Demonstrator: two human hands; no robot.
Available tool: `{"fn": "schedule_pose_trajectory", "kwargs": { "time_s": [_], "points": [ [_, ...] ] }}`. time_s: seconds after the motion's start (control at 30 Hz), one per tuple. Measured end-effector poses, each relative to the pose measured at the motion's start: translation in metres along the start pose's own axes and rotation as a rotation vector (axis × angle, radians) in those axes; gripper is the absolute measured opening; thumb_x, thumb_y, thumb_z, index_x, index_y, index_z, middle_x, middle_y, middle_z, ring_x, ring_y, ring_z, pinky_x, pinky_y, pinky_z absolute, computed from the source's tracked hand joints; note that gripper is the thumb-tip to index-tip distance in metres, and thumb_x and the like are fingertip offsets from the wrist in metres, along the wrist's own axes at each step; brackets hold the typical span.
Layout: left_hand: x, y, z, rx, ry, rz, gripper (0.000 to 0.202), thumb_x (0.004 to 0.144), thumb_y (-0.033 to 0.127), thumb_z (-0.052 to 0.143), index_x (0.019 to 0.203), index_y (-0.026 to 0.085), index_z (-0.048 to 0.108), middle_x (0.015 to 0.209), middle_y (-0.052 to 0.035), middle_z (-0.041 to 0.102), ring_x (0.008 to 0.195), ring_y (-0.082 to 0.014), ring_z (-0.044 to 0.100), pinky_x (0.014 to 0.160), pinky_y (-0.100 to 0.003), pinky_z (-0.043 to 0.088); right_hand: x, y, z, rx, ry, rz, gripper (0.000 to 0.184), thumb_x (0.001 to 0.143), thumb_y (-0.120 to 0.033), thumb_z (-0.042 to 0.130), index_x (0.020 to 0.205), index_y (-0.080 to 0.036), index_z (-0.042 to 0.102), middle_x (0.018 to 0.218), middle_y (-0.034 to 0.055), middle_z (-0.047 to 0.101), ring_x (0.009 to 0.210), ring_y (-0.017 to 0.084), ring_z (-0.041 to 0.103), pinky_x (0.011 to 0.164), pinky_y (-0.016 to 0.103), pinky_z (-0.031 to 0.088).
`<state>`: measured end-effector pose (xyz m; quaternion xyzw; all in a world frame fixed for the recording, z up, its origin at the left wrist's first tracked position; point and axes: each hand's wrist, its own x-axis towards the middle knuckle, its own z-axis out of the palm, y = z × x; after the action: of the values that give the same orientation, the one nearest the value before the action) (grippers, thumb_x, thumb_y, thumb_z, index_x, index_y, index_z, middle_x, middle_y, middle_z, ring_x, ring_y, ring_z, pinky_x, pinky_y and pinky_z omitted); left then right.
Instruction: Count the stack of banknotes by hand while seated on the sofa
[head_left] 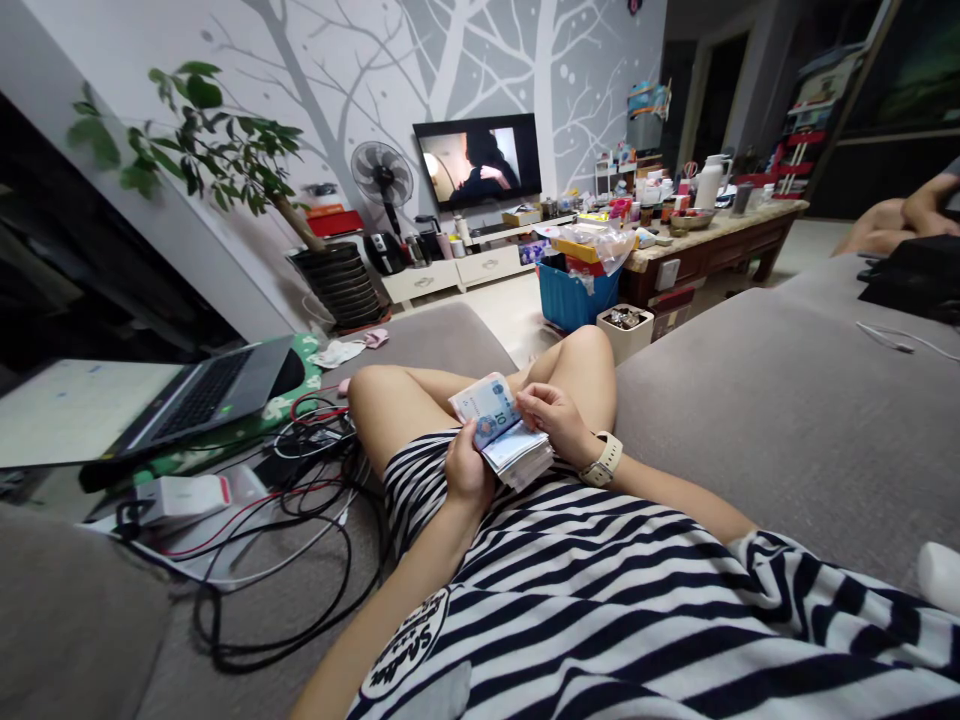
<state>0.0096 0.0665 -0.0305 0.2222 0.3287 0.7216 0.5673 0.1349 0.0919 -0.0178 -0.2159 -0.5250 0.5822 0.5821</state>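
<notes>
A thick stack of banknotes [517, 452] rests over my lap, folded or bent open near its middle. Its upper flap shows a blue note marked 10. My left hand [469, 468] grips the stack from the left side, thumb along the fold. At the right edge of the upper flap, my right hand [555, 415] pinches a note between thumb and fingers. A pale watch [602, 460] is on the right wrist. Striped black-and-white clothing lies under both forearms. The undersides of the notes and some left fingers are hidden.
An open laptop [202, 395] sits at the left beside tangled cables [322, 480] and a white box [184, 497]. Ahead stand a blue bin [574, 298], a cluttered table [645, 262] and a potted plant [337, 285]. Another person's leg [874, 228] shows at the far right.
</notes>
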Motion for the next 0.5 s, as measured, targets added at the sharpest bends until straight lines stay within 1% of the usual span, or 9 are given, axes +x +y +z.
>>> {"fn": "schedule_pose_trajectory", "kwargs": {
  "time_s": [0.17,0.33,0.5],
  "points": [
    [-0.0035,0.0017,-0.0013,0.082,-0.019,0.026,0.019,0.068,0.027,0.065,0.079,0.013,0.069,0.075,-0.0058,0.072,0.089,-0.0244,0.067,0.083,-0.037,0.051,0.0012,0.0,0.0005,0.0,0.051,0.035,0.035,0.065,-0.043,0.075,0.063,-0.018,0.051,0.051,-0.0068,0.046,0.047,0.007,0.035,0.049,0.024,0.027],
    [-0.0054,0.0025,-0.0035,0.137,-0.068,0.04,0.015,0.063,0.028,0.07,0.07,0.015,0.067,0.069,-0.0032,0.069,0.083,-0.0223,0.067,0.081,-0.034,0.05,0.0024,0.0006,0.0003,0.012,0.134,0.047,0.037,0.06,-0.043,0.078,0.066,-0.018,0.051,0.059,-0.0052,0.052,0.053,0.009,0.041,0.053,0.024,0.031],
    [-0.0091,0.0045,-0.0007,0.153,-0.082,0.02,0.021,0.062,0.03,0.072,0.075,0.013,0.068,0.07,-0.005,0.069,0.083,-0.0232,0.066,0.08,-0.035,0.05,0.0012,0.0001,0.0008,-0.024,0.128,0.072,0.039,0.059,-0.046,0.077,0.063,-0.018,0.051,0.057,-0.0053,0.048,0.054,0.009,0.04,0.054,0.024,0.031]
  ]
}}
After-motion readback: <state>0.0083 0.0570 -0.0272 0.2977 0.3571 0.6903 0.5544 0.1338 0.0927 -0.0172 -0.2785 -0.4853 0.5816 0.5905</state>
